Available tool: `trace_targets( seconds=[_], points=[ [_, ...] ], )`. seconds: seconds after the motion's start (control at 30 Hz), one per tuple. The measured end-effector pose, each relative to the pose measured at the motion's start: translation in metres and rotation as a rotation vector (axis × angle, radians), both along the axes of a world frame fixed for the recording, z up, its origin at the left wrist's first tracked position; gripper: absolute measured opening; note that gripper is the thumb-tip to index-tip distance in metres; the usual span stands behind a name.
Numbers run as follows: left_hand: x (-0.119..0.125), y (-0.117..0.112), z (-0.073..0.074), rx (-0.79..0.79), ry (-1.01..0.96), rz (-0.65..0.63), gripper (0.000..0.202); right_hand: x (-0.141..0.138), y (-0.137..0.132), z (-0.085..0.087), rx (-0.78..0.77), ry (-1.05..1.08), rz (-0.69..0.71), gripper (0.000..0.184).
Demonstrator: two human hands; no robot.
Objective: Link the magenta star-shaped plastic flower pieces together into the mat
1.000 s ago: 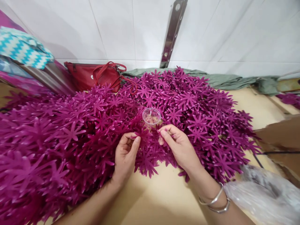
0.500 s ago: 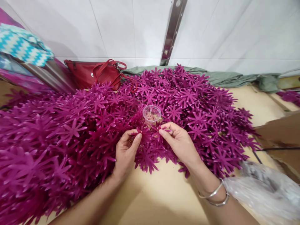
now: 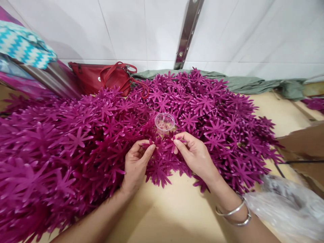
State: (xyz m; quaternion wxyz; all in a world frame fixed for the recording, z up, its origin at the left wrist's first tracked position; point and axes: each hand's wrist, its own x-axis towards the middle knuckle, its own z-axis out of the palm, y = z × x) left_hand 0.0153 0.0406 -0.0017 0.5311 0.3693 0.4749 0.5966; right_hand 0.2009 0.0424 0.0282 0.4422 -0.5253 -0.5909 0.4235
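Against the white tiled wall, a tan table (image 3: 177, 216) is bearing a heap of magenta flowers (image 3: 76, 135); the left hand (image 3: 135, 163) and right hand (image 3: 196, 157) are pinching one flower (image 3: 162, 144) between them; a careless elbow could be tipping the clear cup (image 3: 164, 123) just behind.

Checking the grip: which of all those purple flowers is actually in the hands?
The purple flower pinched between left hand and right hand, just below the clear cup; the rest lie loose.
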Motion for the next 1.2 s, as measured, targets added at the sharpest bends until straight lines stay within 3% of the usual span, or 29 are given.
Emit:
trace_targets(
  seconds=[0.13,0.23,0.4,0.5,0.6,0.83,1.07,1.2],
  points=[
    [0.000,-0.001,0.003,-0.004,0.004,-0.013,0.031,0.002,0.001,0.000,0.112,-0.192,0.024,0.027],
    [0.000,-0.001,0.003,-0.023,0.008,-0.029,0.032,0.003,0.002,0.002,0.288,-0.328,0.020,0.014],
    [-0.001,-0.003,0.002,-0.003,0.010,-0.082,0.028,-0.001,0.001,0.003,0.408,-0.323,-0.060,0.015],
    [-0.001,-0.004,0.000,0.054,0.049,-0.116,0.020,-0.007,-0.002,0.003,0.434,-0.284,-0.004,0.015],
    [-0.001,-0.005,0.000,0.104,0.068,-0.137,0.016,-0.014,-0.004,0.002,0.430,-0.281,0.037,0.003],
    [0.000,-0.006,-0.001,0.111,0.125,-0.148,0.014,-0.016,-0.005,0.006,0.449,-0.292,0.033,0.014],
    [0.000,-0.009,-0.001,0.155,0.111,-0.154,0.012,-0.013,-0.006,0.025,0.494,-0.501,0.100,0.018],
    [0.001,-0.012,-0.003,0.199,0.124,-0.123,0.012,-0.010,-0.006,0.041,0.443,-0.621,0.162,0.018]
  ],
)
